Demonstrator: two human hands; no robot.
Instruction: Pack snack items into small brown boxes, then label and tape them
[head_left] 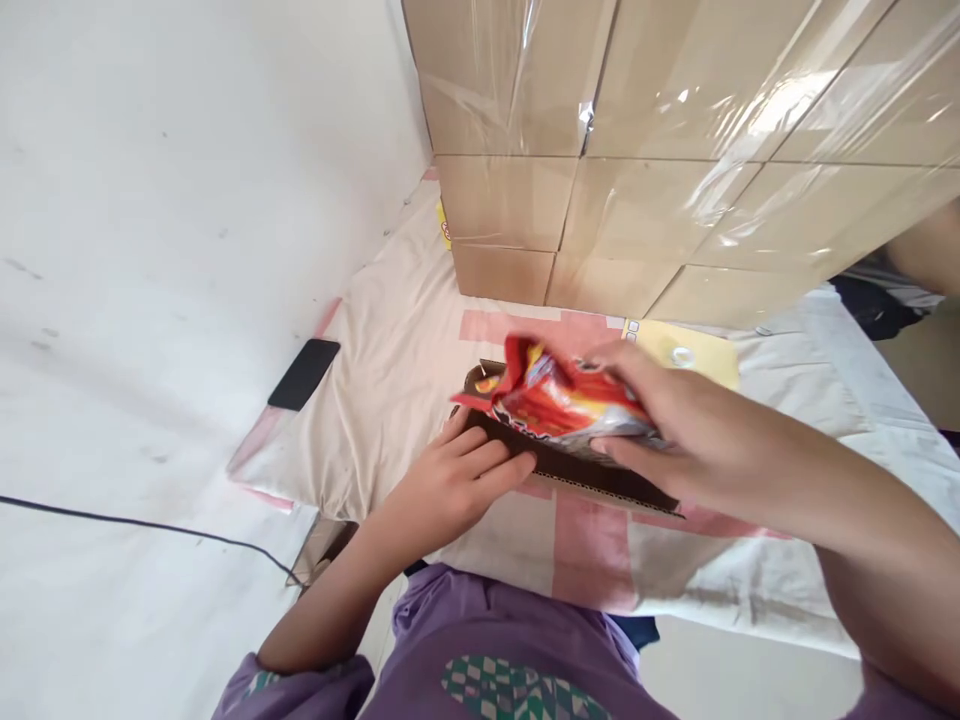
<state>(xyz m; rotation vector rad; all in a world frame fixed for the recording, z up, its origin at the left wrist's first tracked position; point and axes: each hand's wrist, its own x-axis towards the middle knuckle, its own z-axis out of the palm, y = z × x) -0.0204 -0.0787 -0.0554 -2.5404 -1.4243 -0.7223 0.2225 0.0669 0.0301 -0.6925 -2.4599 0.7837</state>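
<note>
My right hand (660,420) is closed around a red and yellow snack packet (555,400), held just over the open top of a small dark brown cardboard box (592,475). The packet's left end hangs over the box opening. My left hand (457,475) rests against the near left side of that box, fingers stretched along its edge. The box stands on a pale cloth with pink stripes (390,390).
A tall stack of cardboard cartons wrapped in clear film (675,150) rises behind the box. A black phone (304,374) lies at the cloth's left edge by the white wall. A yellow sheet (697,352) lies behind my right hand. A thin black cable (150,525) crosses at left.
</note>
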